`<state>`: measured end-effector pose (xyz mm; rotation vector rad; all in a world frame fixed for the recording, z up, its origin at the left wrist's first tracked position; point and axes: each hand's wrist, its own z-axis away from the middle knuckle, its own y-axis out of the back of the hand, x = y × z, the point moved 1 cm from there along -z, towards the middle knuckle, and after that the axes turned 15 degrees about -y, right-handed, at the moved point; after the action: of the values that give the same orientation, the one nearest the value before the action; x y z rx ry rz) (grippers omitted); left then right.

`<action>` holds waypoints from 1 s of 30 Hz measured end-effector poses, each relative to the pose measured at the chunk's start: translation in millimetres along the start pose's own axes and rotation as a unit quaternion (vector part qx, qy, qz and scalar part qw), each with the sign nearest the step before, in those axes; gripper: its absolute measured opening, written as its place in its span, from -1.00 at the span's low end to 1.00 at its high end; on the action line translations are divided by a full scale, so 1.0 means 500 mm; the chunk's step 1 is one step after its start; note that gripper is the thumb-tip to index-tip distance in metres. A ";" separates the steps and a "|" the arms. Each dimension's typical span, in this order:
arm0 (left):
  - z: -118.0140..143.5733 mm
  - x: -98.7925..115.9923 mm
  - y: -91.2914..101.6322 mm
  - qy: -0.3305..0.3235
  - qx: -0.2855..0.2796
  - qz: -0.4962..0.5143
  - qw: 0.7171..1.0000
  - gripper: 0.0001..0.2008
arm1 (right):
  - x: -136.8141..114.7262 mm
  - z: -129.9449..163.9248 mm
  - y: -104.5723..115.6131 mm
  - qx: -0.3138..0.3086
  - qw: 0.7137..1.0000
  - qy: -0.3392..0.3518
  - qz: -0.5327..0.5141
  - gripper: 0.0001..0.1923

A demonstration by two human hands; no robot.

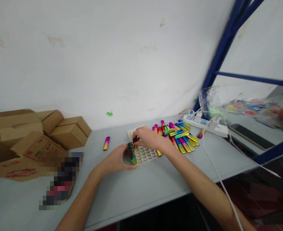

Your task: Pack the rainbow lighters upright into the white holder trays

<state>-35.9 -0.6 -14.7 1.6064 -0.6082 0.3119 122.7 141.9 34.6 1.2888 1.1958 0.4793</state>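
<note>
tray: a pale tray (145, 154) with many small holes lies flat near the middle of the surface (136, 189), closer to the back edge than the front edge.
sticks in tray: a short row of dark sticks (132, 153) stands upright in the holes at the tray's left edge.
left hand: the left hand (117, 159) rests on the surface just left of the tray. Its grip is curled around the row, fingers touching the sticks.
right hand: the right hand (149, 137) hangs over the back part of the tray, arm coming in from the right front. Its fingertips are pressed together on something small and dark. I cannot tell what it is.
pile: many shiny colored sticks (178, 136) lie flat in a heap just right of the tray, long ways mostly pointing to the back edge. The right hand is nearer to it.
lone stick: 1 pink and yellow stick (106, 143) lies alone, left of the tray.
boxes: brown boxes (35, 138) sit at the left back corner.
</note>
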 end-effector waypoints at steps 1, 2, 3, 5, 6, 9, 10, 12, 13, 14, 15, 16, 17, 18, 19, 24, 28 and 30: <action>0.000 0.000 0.000 0.000 -0.001 -0.002 1.000 -0.40 | -0.002 -0.001 0.003 -0.006 1.000 -0.003 -0.001 -0.87; 0.001 0.000 -0.001 0.001 -0.001 -0.004 1.000 -0.39 | -0.004 0.000 0.008 -0.014 1.000 -0.004 -0.002 -0.87; 0.001 -0.001 -0.001 0.001 -0.001 -0.007 1.000 -0.39 | -0.006 0.001 0.013 -0.022 1.000 -0.005 -0.003 -0.87; 0.002 -0.001 -0.001 0.004 -0.001 -0.012 1.000 -0.38 | -0.009 0.003 0.022 -0.038 0.999 -0.008 0.000 -0.87; 0.002 -0.001 -0.001 0.004 -0.002 -0.011 1.000 -0.37 | -0.010 0.004 0.026 -0.045 0.999 -0.010 0.002 -0.86; 0.002 0.001 0.000 0.002 -0.003 -0.004 1.000 -0.35 | -0.006 0.006 0.031 -0.062 0.998 -0.017 0.006 -0.85; 0.002 0.002 0.000 0.002 -0.004 -0.002 1.000 -0.35 | -0.004 0.006 0.030 -0.065 0.998 -0.017 0.005 -0.85; 0.002 0.002 0.001 0.006 -0.006 -0.002 1.000 -0.35 | -0.002 0.005 0.024 -0.067 0.998 -0.011 0.002 -0.86; 0.002 0.002 0.001 0.008 -0.008 -0.005 1.000 -0.35 | -0.002 0.003 0.019 -0.065 0.998 -0.007 0.001 -0.85; 0.002 0.000 0.000 0.009 -0.009 -0.009 1.000 -0.35 | -0.002 0.001 0.014 -0.064 0.998 -0.005 0.001 -0.85; 0.002 -0.001 0.000 0.010 -0.009 -0.012 1.000 -0.34 | -0.003 -0.002 0.008 -0.066 0.998 -0.006 0.005 -0.84; 0.002 -0.004 -0.001 0.009 -0.009 -0.014 1.000 -0.33 | -0.004 -0.004 0.003 -0.069 0.997 -0.009 0.012 -0.84; 0.002 -0.007 -0.002 0.008 -0.007 -0.014 1.000 -0.32 | -0.004 -0.005 -0.001 -0.073 0.997 -0.011 0.021 -0.84; 0.002 -0.009 -0.003 0.008 -0.005 -0.013 1.000 -0.31 | -0.004 -0.005 -0.004 -0.074 0.997 -0.008 0.028 -0.84; 0.002 -0.012 -0.004 0.007 -0.004 -0.012 1.000 -0.31 | -0.002 -0.002 -0.004 -0.069 0.997 0.003 0.029 -0.82; 0.002 -0.014 -0.005 0.000 0.003 -0.004 1.000 -0.28 | 0.025 0.058 0.035 0.049 0.997 0.027 -0.061 -0.68; 0.001 -0.011 -0.003 -0.007 0.007 0.002 1.000 -0.28 | 0.066 0.134 0.062 0.109 0.990 -0.061 -0.068 -0.93; 0.001 -0.011 -0.003 -0.010 0.006 0.002 1.000 -0.30 | 0.085 0.163 0.052 0.108 0.987 -0.107 -0.051 -0.95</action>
<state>-39.6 0.1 -18.7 1.6210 -0.6250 0.3035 217.9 146.6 27.4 1.4160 1.1478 0.1344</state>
